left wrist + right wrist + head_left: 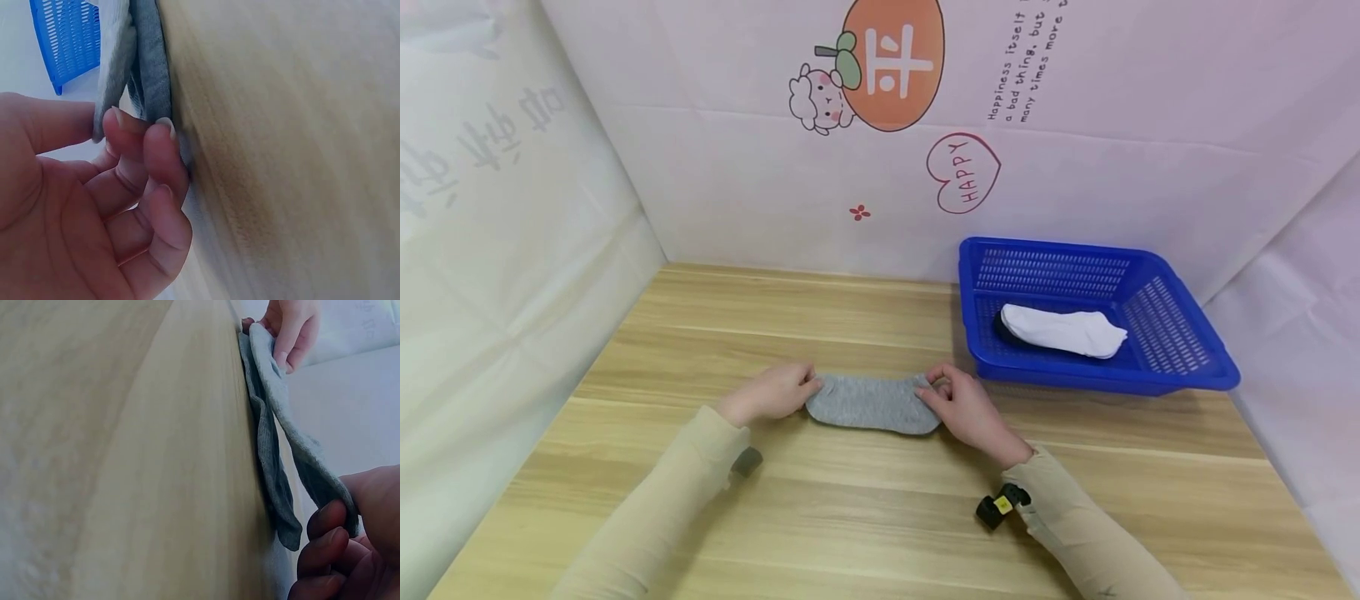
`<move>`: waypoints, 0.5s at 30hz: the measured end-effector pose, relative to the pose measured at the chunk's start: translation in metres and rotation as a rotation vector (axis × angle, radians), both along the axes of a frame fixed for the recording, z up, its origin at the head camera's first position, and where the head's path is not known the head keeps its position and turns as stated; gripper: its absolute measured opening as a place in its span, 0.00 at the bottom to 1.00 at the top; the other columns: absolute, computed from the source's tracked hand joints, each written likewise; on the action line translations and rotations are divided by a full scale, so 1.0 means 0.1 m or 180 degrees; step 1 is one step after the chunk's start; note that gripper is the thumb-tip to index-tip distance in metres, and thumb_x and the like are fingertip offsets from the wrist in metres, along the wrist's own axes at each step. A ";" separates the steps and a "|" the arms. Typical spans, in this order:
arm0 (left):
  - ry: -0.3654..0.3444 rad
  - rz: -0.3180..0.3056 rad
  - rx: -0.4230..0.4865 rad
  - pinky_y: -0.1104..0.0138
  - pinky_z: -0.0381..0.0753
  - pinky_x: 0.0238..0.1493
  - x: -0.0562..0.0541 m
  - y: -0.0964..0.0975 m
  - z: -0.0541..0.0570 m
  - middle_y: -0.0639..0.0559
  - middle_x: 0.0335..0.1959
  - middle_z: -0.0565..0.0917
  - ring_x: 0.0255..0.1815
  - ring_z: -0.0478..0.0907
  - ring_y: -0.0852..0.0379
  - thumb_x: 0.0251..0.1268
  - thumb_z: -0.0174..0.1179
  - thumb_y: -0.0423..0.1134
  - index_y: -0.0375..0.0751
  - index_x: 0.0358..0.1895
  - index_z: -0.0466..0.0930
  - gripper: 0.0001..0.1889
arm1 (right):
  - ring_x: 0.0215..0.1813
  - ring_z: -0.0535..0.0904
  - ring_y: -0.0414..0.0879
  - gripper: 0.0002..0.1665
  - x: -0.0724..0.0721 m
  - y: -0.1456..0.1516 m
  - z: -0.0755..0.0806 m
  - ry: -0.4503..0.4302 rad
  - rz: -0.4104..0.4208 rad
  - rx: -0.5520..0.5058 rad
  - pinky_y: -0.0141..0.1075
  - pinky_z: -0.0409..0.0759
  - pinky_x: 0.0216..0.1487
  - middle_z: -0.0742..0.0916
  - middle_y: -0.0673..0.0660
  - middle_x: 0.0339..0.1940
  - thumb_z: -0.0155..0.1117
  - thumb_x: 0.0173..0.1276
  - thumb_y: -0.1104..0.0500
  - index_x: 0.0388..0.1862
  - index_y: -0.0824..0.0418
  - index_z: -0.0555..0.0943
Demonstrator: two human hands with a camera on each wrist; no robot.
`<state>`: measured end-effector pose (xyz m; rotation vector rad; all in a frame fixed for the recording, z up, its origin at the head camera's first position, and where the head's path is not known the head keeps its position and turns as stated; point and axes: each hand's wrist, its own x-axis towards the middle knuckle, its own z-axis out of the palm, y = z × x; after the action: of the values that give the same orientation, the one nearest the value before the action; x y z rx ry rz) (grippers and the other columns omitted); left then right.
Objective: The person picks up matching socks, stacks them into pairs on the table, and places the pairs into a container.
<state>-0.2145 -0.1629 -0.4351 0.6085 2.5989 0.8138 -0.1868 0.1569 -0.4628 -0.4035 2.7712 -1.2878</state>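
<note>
A grey ankle sock (876,402) is stretched sideways between both hands, just above the wooden table. Its left end is pinched between the thumb and fingers of my left hand (775,390). At the other end, my right hand (967,412) grips it in the same way. In the right wrist view, this upper sock (280,394) is held over a second grey sock (269,459) that lies along the tabletop. A gap separates the two near my right fingers. From the left wrist, the lower sock (152,62) shows close beside my fingertips.
A blue plastic basket (1075,379) stands at the back right, close to my right hand. Inside it, a white sock (1067,331) lies over something black (1006,332). White printed cloth (737,183) hangs behind the table (850,517) and at both sides.
</note>
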 end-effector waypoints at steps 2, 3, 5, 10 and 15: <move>-0.0004 0.0019 -0.0027 0.65 0.69 0.25 0.00 0.00 -0.01 0.52 0.22 0.72 0.21 0.68 0.58 0.82 0.48 0.39 0.40 0.34 0.72 0.13 | 0.15 0.63 0.40 0.15 0.00 0.00 0.00 -0.0007 0.0002 0.0011 0.33 0.62 0.19 0.71 0.48 0.16 0.66 0.75 0.55 0.52 0.63 0.78; 0.0001 0.0028 -0.0044 0.65 0.69 0.25 0.00 0.01 -0.02 0.52 0.22 0.73 0.21 0.68 0.58 0.82 0.48 0.39 0.40 0.35 0.72 0.12 | 0.15 0.63 0.40 0.15 0.00 0.00 0.00 -0.0013 -0.0002 0.0021 0.33 0.63 0.19 0.72 0.48 0.16 0.66 0.75 0.55 0.52 0.63 0.78; 0.0011 0.0045 -0.0082 0.65 0.70 0.26 0.00 0.01 -0.03 0.52 0.23 0.73 0.22 0.69 0.58 0.82 0.48 0.39 0.40 0.36 0.73 0.11 | 0.16 0.64 0.41 0.15 0.00 0.00 -0.01 -0.0025 -0.0016 0.0045 0.33 0.63 0.20 0.72 0.48 0.16 0.66 0.75 0.55 0.52 0.63 0.78; 0.0050 0.0036 -0.0160 0.65 0.71 0.27 0.01 0.03 -0.02 0.51 0.24 0.74 0.23 0.70 0.57 0.82 0.49 0.37 0.37 0.40 0.74 0.09 | 0.17 0.65 0.41 0.15 -0.01 0.01 -0.01 -0.0028 -0.0011 0.0103 0.34 0.64 0.21 0.73 0.49 0.16 0.66 0.75 0.55 0.53 0.62 0.78; 0.0027 0.0027 -0.0162 0.65 0.70 0.27 0.01 0.04 -0.01 0.51 0.25 0.74 0.24 0.70 0.57 0.81 0.51 0.36 0.37 0.40 0.73 0.07 | 0.18 0.67 0.42 0.14 -0.01 0.01 -0.02 0.0013 0.0016 0.0160 0.34 0.66 0.22 0.75 0.49 0.18 0.67 0.75 0.56 0.52 0.62 0.78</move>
<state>-0.2137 -0.1593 -0.4363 0.5882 2.6231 0.7466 -0.1882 0.1581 -0.4645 -0.4102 2.7977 -1.2146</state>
